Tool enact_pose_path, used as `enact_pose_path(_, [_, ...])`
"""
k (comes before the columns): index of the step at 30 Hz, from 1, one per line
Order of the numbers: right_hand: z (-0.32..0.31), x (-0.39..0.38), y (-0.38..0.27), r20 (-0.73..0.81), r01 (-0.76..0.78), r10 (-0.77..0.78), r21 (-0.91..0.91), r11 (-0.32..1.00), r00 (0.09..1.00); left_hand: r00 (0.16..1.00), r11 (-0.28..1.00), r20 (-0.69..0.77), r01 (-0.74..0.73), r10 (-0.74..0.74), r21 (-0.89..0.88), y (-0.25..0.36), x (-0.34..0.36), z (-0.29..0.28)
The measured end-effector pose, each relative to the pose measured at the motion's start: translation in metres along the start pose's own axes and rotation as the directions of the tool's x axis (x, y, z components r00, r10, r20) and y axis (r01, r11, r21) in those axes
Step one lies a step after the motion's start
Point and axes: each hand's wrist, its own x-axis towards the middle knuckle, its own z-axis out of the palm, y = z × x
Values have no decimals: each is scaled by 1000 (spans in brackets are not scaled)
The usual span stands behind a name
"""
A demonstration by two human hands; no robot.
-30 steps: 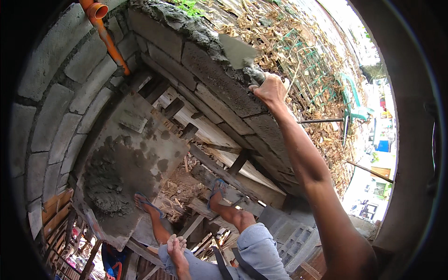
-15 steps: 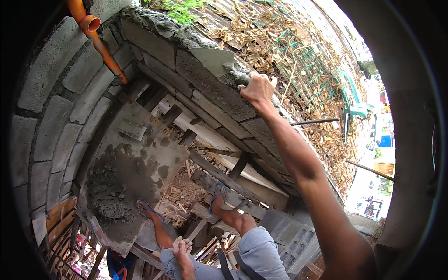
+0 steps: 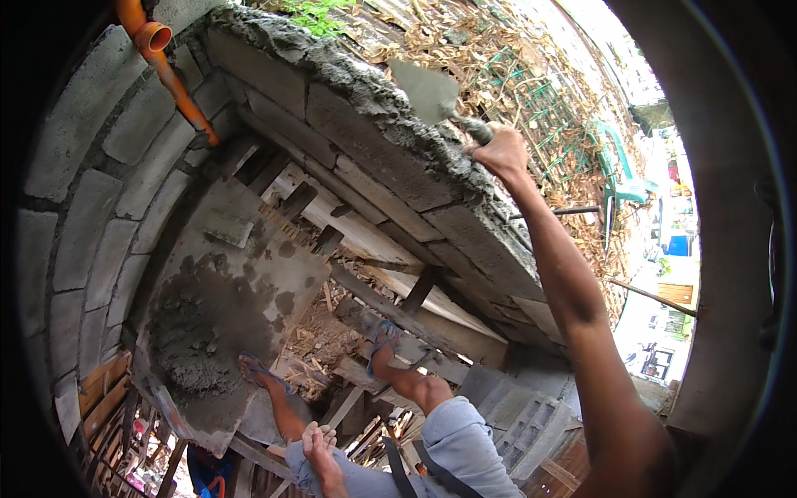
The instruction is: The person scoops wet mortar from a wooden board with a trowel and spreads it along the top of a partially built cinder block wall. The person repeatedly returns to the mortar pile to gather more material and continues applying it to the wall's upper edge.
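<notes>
Leftward from clenched right hand (image 3: 501,152), gripped trowel (image 3: 433,95) extending, left hand (image 3: 320,458) half-curled, empty

Rough, matt mortar (image 3: 365,90) (smooth metal trowel (image 3: 427,91))

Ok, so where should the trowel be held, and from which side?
By the handle, I'd say, from the person's right, as the right hand has it. The trowel points its broad, flat blade up and left in the picture, while the narrow handle runs down and right, toward the arm, giving fingers something slim to wrap around.
</notes>
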Motion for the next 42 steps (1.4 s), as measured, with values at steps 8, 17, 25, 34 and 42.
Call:
enact_pose_path(8, [60, 4, -3, -18, 215, -221, -174, 961, 975, 999, 1000, 41, -8, 9, -15, -2, -3, 9])
enact_pose_path(17, [50, 1, -10, 12, 256, -256, -113, 960, 967, 1000, 1000, 26, -6, 7, -21, -4, -5, 5])
enact_pose_path(25, [44, 9, -10, 158, 356, -325, -236, 904, 932, 1000, 1000, 12, 8, -8, -11, -1, -7, 10])
enact_pose_path(34, [58, 12, 0, 63, 440, -437, -229, 868, 897, 1000, 1000, 9, 5, -5, -17, -6, -4, 8])
enact_pose_path(42, [22, 4, -8, 38, 417, -418, -205, 886, 907, 1000, 1000, -10, 5, -6, -9, -6, -4, 10])
